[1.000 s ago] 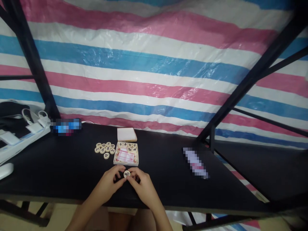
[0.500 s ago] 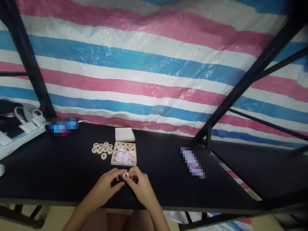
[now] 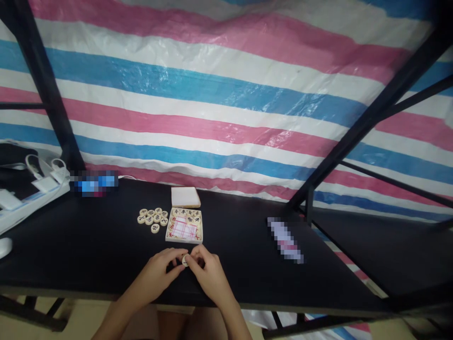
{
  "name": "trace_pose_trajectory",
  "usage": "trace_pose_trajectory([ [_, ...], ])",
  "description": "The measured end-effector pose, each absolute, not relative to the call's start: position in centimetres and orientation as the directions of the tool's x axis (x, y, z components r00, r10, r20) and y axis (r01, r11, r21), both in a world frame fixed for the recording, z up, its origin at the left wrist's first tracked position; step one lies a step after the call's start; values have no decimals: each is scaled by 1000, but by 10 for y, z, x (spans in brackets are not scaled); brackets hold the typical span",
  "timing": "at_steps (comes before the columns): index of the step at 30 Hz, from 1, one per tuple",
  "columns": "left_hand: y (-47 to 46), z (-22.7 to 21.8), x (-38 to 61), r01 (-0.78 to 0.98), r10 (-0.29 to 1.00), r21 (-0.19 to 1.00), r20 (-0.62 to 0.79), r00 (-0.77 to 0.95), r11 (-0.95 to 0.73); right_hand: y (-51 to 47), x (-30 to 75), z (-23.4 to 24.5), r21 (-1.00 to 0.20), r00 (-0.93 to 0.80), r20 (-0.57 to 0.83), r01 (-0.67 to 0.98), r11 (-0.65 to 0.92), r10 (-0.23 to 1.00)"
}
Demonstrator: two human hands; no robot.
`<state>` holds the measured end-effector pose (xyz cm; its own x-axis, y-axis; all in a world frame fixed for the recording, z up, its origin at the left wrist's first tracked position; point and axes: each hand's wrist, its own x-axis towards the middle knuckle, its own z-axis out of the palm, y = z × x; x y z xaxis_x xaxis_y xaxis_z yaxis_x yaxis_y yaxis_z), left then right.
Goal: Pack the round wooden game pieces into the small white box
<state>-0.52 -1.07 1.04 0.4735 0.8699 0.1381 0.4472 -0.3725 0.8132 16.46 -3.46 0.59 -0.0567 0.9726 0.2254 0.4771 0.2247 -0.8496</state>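
Note:
Between my two hands, near the table's front edge, is a round Chinese chess piece (image 3: 185, 260) with a dark character. My left hand (image 3: 165, 267) grips it from the left with thumb and fingers. On the other side, the thumb and fingers of my right hand (image 3: 205, 267) close on it and hide part of its face. Just beyond my hands lies an open box (image 3: 167, 231) with several pieces along its sides and a pink-lined paper (image 3: 184, 229) in the middle. To its left, several loose chess pieces (image 3: 149, 219) lie face up in a cluster.
The box lid (image 3: 185, 197) lies behind the box on the black table (image 3: 233, 250). A blurred pale item (image 3: 285, 240) is at the right. At the left are a power strip (image 3: 38, 196) with plugs, a white mouse (image 3: 4, 247) and a blurred blue item (image 3: 94, 184). Striped sheeting hangs behind.
The chess piece has turned between my fingers, and its character is now more covered by my right thumb. The whole view has shifted slightly; the box and cluster are otherwise unchanged.

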Motion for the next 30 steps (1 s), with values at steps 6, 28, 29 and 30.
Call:
trace_pose_trajectory([
  [6, -10, 10, -4, 443, 872, 823, 121, 474, -355, -35, 165, 5, -848, -71, 234, 472, 239, 970],
  [28, -8, 8, -4, 457, 880, 813, 134, 456, -361, -35, 165, 6, -854, -78, 213, 470, 224, 974],
  [29, -8, 7, -4, 456, 878, 813, 134, 459, -362, -35, 165, 5, -854, -78, 210, 471, 221, 975],
  [30, -8, 7, -4, 456, 876, 812, 135, 462, -366, -35, 165, 4, -854, -78, 208, 471, 220, 975],
])
